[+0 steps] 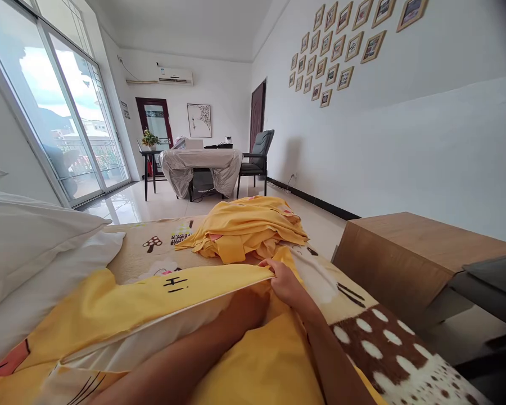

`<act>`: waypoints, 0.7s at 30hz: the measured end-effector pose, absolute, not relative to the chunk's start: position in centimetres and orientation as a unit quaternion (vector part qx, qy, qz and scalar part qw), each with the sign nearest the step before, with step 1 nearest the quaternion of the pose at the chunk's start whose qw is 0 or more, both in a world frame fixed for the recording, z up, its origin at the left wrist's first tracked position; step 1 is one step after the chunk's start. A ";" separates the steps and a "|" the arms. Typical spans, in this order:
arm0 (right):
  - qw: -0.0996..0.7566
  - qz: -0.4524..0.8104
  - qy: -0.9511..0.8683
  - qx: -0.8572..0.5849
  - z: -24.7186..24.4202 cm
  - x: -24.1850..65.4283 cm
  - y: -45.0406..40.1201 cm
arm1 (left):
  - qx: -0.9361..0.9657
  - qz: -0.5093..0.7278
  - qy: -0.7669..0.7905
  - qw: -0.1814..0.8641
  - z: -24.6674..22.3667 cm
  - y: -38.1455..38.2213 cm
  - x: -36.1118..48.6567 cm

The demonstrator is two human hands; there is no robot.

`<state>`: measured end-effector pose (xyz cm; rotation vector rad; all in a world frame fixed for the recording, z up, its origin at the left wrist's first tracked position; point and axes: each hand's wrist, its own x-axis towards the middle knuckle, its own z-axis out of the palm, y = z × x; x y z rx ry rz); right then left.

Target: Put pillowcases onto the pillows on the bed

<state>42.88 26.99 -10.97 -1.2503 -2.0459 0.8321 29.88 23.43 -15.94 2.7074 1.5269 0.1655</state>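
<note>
A yellow fabric cover [143, 289] printed with "Hi" lies across the bed in front of me, its long edge lifted into an opening with a pale inside. My right hand [283, 281] is closed on the far corner of that edge, thumb and fingers pinching the cloth. Through the opening reaches my left arm, and my left hand [253, 304] is inside the cover with its fingers hidden by cloth. More yellow fabric of the cover drapes under and between my forearms. Just beyond my hands sits a crumpled heap of yellow cloth [253, 225].
White pillows [46, 242] are stacked at the left. A patterned blanket [375, 337] covers the bed. At the right stands a brown box-like piece [405, 253], with a dark chair part [497, 281] beside it. Farther off are a covered table [202, 160] and a black chair [257, 157].
</note>
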 end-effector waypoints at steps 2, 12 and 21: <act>0.289 0.351 -0.770 -0.447 -10.8 43.3 27.1 | 0.878 0.061 0.475 0.003 -16.1 23.6 30.0; 0.191 0.081 -0.751 -0.627 -8.6 43.7 25.1 | 0.904 0.047 0.425 0.030 -17.6 24.5 29.0; 0.206 0.150 -0.741 -0.621 -9.1 42.9 25.9 | 0.906 -0.005 0.424 0.005 -15.5 23.6 29.7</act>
